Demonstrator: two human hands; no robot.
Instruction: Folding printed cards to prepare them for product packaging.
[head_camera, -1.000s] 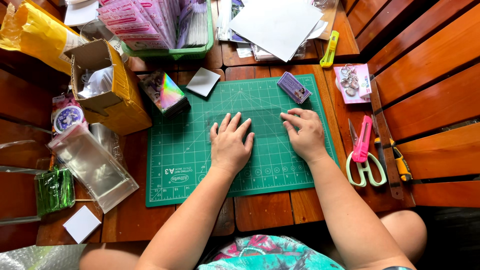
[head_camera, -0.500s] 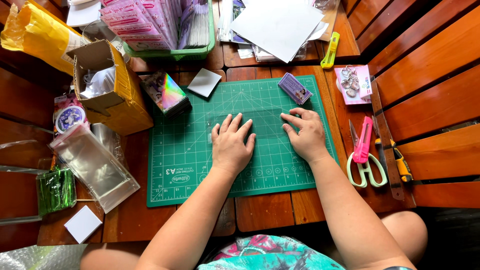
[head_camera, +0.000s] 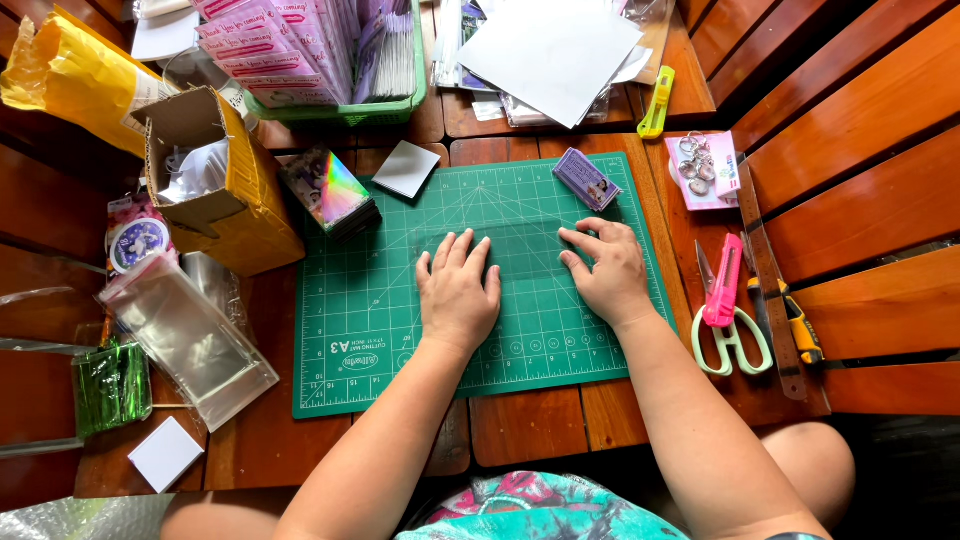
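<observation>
On the wooden tabletop (head_camera: 520, 425) a green cutting mat (head_camera: 370, 340) is lying, and a clear, nearly see-through sheet (head_camera: 525, 250) is lying flat on its upper middle. Above the mat, a green basket (head_camera: 385, 105) is holding pink-labelled packets, and white paper sheets (head_camera: 550, 50) are resting beside it. An open yellow-brown cardboard box (head_camera: 225, 185) is standing at the mat's left edge, a yellow padded bag (head_camera: 65, 75) behind it. A small box with a rainbow-shimmering face (head_camera: 328, 190) is sitting on the mat's top left corner, a small purple packet (head_camera: 587, 178) near the top right. Clear cellophane bags (head_camera: 185, 335) are lying left of the mat, pink-handled scissors (head_camera: 728, 310) to its right.

The person's left hand (head_camera: 458, 295) is pressing palm-down on the sheet, fingers spread. Their right hand (head_camera: 605, 270) is resting on the sheet's right end, fingers bent, fingertips touching it. Neither grip is closing around anything; both are lying wide and flat.
</observation>
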